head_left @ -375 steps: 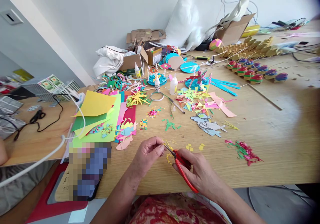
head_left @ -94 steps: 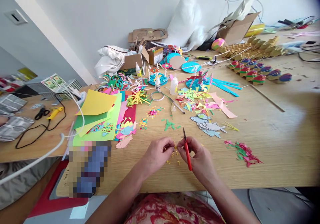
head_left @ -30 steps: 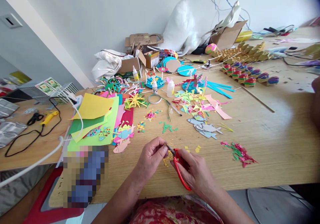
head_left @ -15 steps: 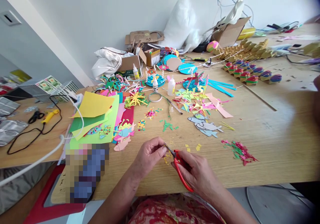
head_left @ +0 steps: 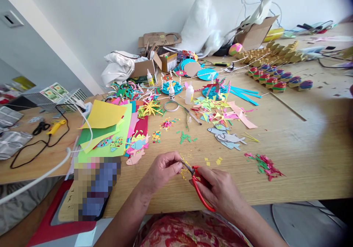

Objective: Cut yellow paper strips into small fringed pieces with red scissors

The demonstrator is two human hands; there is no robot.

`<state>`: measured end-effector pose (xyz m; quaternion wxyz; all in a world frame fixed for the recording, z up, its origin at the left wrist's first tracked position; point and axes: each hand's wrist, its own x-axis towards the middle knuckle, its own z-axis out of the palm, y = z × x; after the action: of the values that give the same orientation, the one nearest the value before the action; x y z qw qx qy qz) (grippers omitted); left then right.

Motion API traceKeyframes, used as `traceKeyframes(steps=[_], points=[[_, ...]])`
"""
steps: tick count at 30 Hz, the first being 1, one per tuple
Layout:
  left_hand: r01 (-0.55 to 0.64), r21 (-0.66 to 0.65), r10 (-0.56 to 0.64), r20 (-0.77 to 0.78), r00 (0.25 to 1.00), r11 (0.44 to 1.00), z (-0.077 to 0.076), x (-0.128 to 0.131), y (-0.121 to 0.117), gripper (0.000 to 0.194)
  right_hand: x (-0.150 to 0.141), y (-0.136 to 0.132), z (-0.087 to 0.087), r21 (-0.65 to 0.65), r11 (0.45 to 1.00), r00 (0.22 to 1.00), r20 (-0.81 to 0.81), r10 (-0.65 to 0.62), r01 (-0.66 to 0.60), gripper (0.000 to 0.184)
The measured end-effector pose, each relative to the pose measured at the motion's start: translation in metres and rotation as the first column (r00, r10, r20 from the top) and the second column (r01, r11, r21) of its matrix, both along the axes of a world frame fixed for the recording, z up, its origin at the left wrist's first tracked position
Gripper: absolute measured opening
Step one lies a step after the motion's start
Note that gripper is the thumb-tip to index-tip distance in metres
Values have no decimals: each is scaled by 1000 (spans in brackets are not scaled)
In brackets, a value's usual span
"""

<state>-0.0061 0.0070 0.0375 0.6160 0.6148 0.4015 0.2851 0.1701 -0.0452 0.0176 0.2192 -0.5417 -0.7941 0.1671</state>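
Observation:
My left hand (head_left: 162, 169) is closed in a pinch on a small piece of yellow paper (head_left: 182, 161) just above the wooden table (head_left: 298, 155). My right hand (head_left: 217, 190) grips red-handled scissors (head_left: 199, 188), whose blades point up-left and meet the paper at my left fingertips. Tiny yellow snippets (head_left: 211, 161) lie on the table around and just beyond the blades.
A stack of coloured paper sheets (head_left: 106, 129) lies at the left, with paper fish (head_left: 230, 139) and red-green scraps (head_left: 264, 165) to the right. Glue bottles (head_left: 189, 93), cardboard boxes (head_left: 157, 61) and paper craft pieces crowd the far side. Cables (head_left: 41, 147) and a yellow tool (head_left: 56, 126) lie far left.
Three seconds ago the scissors pointed straight up while both hands pinched a scrap; now the blades are back at the paper in my left fingers. Over the last second the hands barely moved.

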Motion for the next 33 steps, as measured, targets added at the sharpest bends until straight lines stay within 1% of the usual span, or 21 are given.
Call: traceKeyframes(steps=[7, 14, 18, 22, 25, 29, 33], points=[[11, 9, -11, -10, 1000, 1000, 4, -4, 0, 13, 0, -2, -1, 21, 1000, 1000, 22, 14, -14, 27], [13, 15, -13, -12, 1000, 1000, 3, -7, 0, 12, 0, -2, -2, 16, 1000, 999, 39, 26, -27, 26], [-30, -7, 30, 6, 1000, 1000, 3, -7, -1, 12, -1, -2, -1, -10, 1000, 999, 30, 24, -24, 27], [-53, -14, 53, 19, 998, 999, 3, -7, -2, 14, -3, -2, 2, -80, 996, 999, -16, 33, -34, 22], [-42, -11, 42, 29, 999, 999, 3, -7, -3, 14, -4, -1, 4, -115, 992, 998, -42, 45, -49, 19], [-29, 5, 28, 36, 999, 1000, 3, -6, -4, 13, -5, 0, 5, -119, 992, 999, -39, 38, -42, 19], [-33, -5, 34, 36, 999, 999, 3, -5, -5, 11, -5, -1, 4, -129, 991, 998, -45, 33, -39, 20]])
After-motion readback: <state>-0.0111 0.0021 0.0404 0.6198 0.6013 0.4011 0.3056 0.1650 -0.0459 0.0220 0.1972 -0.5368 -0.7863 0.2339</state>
